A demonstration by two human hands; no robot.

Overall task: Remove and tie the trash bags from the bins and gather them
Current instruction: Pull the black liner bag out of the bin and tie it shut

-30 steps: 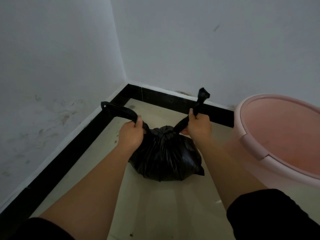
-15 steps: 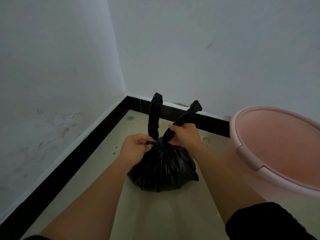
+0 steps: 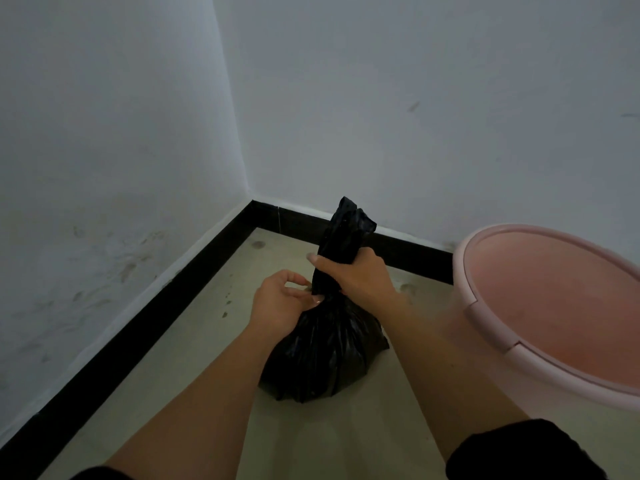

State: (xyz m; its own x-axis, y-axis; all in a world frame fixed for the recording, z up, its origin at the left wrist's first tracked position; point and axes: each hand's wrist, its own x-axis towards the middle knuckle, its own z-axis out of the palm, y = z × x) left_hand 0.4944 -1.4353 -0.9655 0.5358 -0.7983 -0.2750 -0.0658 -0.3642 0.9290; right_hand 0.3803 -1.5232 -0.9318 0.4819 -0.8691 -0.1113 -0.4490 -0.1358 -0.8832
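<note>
A full black trash bag (image 3: 325, 358) sits on the pale floor in the room's corner. Its two tails are gathered upright into one bundle (image 3: 346, 233). My right hand (image 3: 353, 275) grips that bundle just above the bag's neck. My left hand (image 3: 282, 299) is at the neck on the left, fingers curled, thumb and fingertips touching the plastic at the knot. An empty pink bin (image 3: 554, 306) stands to the right of the bag, its rim close to my right forearm.
Two white walls meet just behind the bag, with a black skirting strip (image 3: 194, 275) along their base. The left wall is scuffed low down. The beige floor (image 3: 346, 438) shows in front of the bag, between my forearms.
The two tails, pulled apart sideways a second ago, have come together upright. My right hand now holds both as one bundle and my left hand has let go of its tail and dropped to the neck.
</note>
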